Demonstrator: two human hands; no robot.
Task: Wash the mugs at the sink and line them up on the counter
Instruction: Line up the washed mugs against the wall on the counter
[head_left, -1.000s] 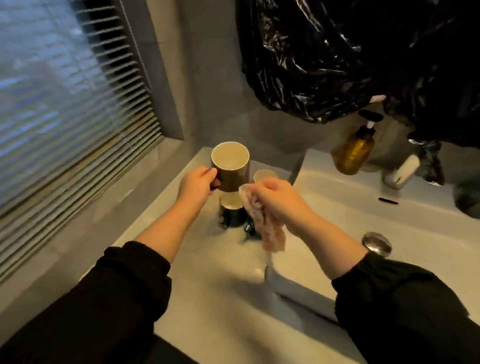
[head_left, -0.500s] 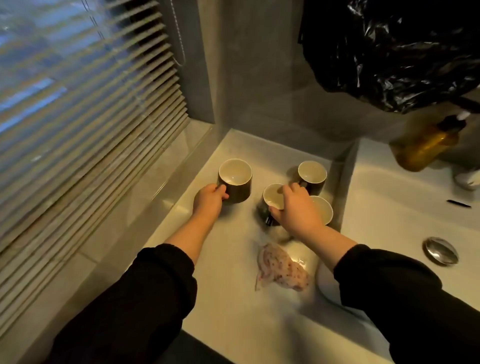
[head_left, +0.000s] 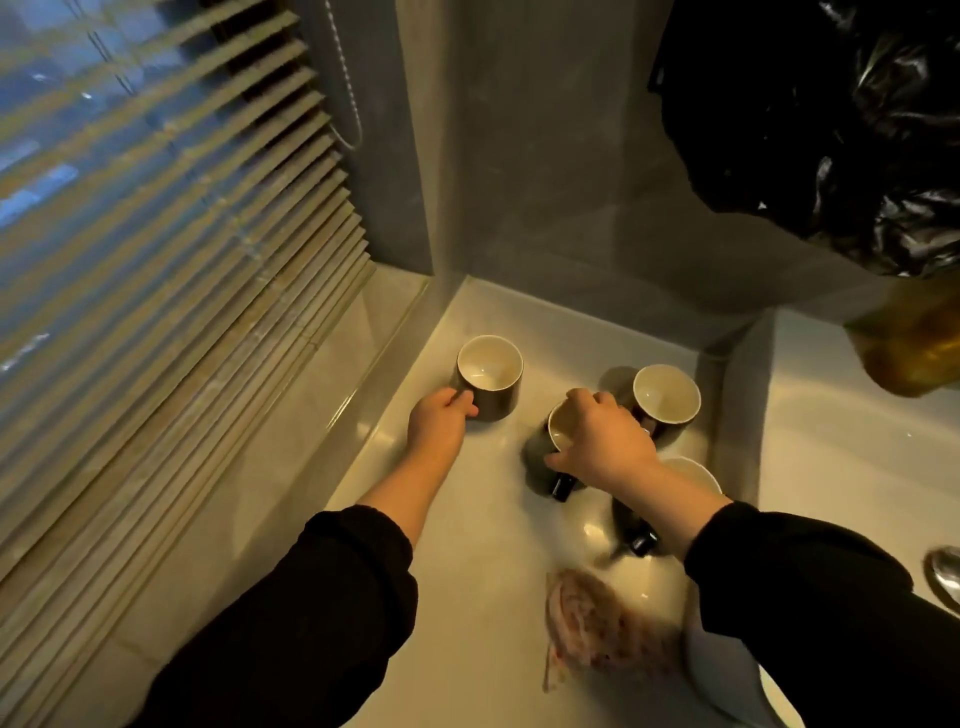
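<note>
Our left hand (head_left: 439, 428) curls its fingers at the far-left mug (head_left: 493, 374) on the counter (head_left: 467, 551) — our right hand (head_left: 608, 444) pinches the middle mug (head_left: 560, 432) by its rim, thumb against fingers.

The mugs (head_left: 489, 376) are dark outside, cream inside. The counter (head_left: 467, 571) is off-white. The cloth (head_left: 597, 629) is pink with darker speckles. The sleeves (head_left: 311, 623) are black, the plastic bag (head_left: 831, 130) glossy black, the bottle (head_left: 909, 348) amber, the wall (head_left: 545, 182) grey, the blinds (head_left: 156, 260) tan.

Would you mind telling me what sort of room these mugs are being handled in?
Probably a bathroom or washroom: a white basin with a metal drain stopper, and an amber bottle at its back.
</note>
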